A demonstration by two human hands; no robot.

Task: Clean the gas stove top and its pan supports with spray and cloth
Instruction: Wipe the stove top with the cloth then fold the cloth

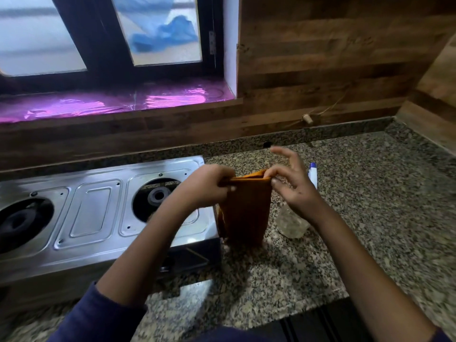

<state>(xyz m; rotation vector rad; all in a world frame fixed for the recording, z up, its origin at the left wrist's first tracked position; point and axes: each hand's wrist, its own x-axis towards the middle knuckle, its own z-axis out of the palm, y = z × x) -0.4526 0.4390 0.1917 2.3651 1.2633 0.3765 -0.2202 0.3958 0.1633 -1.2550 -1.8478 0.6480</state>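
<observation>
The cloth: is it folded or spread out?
Folded: the cloth hangs doubled, both hands pinching its top edge.

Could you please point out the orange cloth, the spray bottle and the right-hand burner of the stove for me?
orange cloth [244, 208]: head view, middle of the hanging panel.
spray bottle [292, 224]: head view, clear body below the right wrist.
right-hand burner [158, 195]: head view, dark burner ring.

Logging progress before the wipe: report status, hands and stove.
Both hands, left hand and right hand, pinch the orange cloth. Stove top bare, pan supports off. Spray bottle behind right wrist.
</observation>
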